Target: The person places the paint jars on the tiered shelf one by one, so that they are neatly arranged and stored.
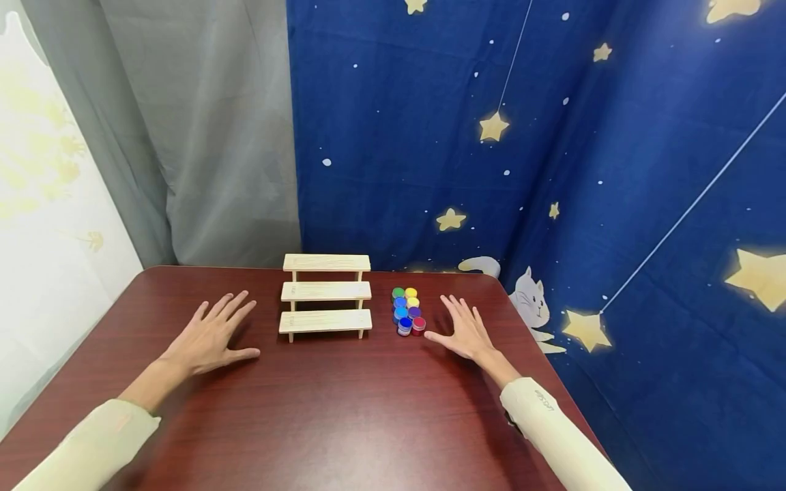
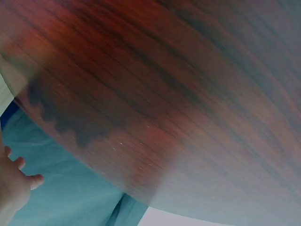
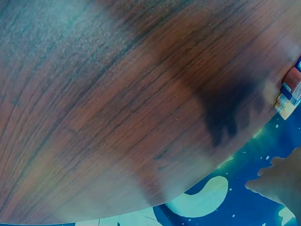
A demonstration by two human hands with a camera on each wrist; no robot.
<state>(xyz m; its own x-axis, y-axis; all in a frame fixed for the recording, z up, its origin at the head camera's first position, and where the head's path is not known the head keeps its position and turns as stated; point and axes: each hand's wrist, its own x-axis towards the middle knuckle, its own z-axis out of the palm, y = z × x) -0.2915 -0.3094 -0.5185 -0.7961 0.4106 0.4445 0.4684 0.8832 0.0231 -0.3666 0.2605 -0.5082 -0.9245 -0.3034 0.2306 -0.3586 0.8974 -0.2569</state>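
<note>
My left hand (image 1: 207, 339) is held over the left part of the table, fingers spread and holding nothing. To its right stands a three-step wooden rack (image 1: 325, 320) of pale slats. Beside the rack is a cluster of small paint jars (image 1: 405, 311) with green, yellow, blue, purple and red lids. My right hand (image 1: 468, 333), fingers apart, is just right of the jars without gripping any. In the left wrist view only part of the left hand (image 2: 16, 188) shows at the edge. The right wrist view catches the right hand (image 3: 281, 181) and a few jars (image 3: 289, 92).
A dark red wood-grain table (image 1: 344, 423) carries everything. Behind it hang a grey curtain (image 1: 227, 136) and a blue curtain (image 1: 405, 136) with stars and a cat print. A white patterned cloth (image 1: 55, 225) hangs at the left.
</note>
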